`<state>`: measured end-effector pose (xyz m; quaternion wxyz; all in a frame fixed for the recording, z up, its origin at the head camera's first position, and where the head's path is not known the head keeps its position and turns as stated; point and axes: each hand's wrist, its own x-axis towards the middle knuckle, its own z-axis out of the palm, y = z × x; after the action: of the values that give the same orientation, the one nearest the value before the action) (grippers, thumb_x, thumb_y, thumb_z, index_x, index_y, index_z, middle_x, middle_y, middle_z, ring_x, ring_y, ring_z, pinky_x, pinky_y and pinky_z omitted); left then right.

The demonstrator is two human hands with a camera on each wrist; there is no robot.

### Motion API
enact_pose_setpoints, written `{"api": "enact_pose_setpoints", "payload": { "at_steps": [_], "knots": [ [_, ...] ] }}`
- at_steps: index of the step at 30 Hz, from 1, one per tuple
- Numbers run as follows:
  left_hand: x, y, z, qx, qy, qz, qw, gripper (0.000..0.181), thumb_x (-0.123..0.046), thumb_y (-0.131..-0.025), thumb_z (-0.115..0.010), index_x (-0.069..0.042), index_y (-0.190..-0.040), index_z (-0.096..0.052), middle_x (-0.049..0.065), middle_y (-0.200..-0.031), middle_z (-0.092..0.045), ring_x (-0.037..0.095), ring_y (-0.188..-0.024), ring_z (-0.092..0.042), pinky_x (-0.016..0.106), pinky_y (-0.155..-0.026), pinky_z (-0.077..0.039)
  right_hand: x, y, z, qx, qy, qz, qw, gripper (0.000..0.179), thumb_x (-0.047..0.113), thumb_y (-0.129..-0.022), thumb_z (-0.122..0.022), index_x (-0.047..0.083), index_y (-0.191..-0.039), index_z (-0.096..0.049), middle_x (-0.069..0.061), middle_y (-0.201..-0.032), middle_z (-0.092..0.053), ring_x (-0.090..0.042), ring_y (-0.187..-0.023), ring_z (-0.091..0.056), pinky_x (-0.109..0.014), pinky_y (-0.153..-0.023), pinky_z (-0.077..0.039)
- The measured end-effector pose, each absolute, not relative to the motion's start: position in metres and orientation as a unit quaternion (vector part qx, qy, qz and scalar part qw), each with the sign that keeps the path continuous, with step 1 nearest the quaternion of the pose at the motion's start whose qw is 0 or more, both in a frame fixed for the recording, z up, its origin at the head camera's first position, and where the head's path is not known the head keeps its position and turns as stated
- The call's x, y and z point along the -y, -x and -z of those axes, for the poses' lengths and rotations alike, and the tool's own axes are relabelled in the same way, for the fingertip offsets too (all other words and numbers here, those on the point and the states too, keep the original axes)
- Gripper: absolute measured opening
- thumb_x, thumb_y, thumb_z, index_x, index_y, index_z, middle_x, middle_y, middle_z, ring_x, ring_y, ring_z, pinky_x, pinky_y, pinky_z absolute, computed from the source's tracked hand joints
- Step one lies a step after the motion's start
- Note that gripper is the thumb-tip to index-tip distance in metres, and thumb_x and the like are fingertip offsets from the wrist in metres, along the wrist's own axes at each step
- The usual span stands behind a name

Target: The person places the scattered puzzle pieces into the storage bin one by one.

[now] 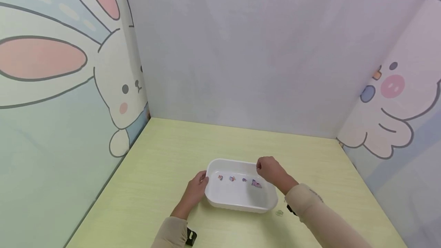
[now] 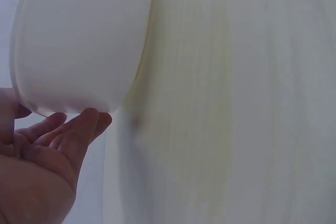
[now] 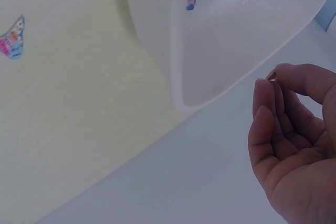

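A white plastic tray (image 1: 234, 198) with rounded corners sits on the table. My left hand (image 1: 197, 188) grips its left end; in the left wrist view the fingers (image 2: 86, 121) press against the outer wall, with the thumb at the rim. Over the tray's far right corner is my right hand (image 1: 272, 169), its fingers curled. The right wrist view shows thumb and fingertips pinching a small thin piece (image 3: 271, 75), seen edge-on. Inside the tray lie several small colourful flat pieces (image 1: 232, 178) in a row, the largest piece (image 1: 256, 183) at the right.
Another small flat piece (image 1: 279, 212) lies on the table just off the tray's near right corner; the right wrist view shows its pink and blue print (image 3: 13, 40). The pale yellow table (image 1: 165, 144) meets a grey back wall (image 1: 241, 49), with cartoon-printed panels on both sides.
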<state>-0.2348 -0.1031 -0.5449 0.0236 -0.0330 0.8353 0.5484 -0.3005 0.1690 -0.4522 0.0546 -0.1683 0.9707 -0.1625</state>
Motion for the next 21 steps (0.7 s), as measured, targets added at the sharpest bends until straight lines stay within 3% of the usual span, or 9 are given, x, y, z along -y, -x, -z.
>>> {"api": "enact_pose_setpoints", "payload": {
  "at_steps": [12, 21],
  "knots": [
    [0.103, 0.235, 0.545, -0.835, 0.034, -0.549, 0.021, 0.041, -0.021, -0.103, -0.047, 0.0, -0.137, -0.05, 0.021, -0.135, -0.054, 0.041, -0.124, -0.049, 0.057, -0.101, -0.039, -0.123, 0.305, 0.454, -0.966, 0.183, 0.153, 0.101, 0.013, -0.003, -0.086, -0.061, 0.007, -0.077, -0.064, 0.001, -0.07, -0.057, -0.013, -0.064, -0.052, -0.03, -0.058, -0.05],
    [0.103, 0.233, 0.545, -0.831, 0.028, -0.555, 0.017, 0.04, -0.02, -0.103, -0.047, 0.001, -0.136, -0.05, 0.021, -0.135, -0.054, 0.041, -0.124, -0.049, 0.057, -0.101, -0.04, -0.096, 0.302, 0.465, -0.947, 0.244, 0.155, 0.14, 0.015, 0.001, -0.086, -0.07, 0.009, -0.075, -0.064, 0.004, -0.068, -0.056, -0.01, -0.061, -0.051, -0.027, -0.057, -0.048]
  ]
}}
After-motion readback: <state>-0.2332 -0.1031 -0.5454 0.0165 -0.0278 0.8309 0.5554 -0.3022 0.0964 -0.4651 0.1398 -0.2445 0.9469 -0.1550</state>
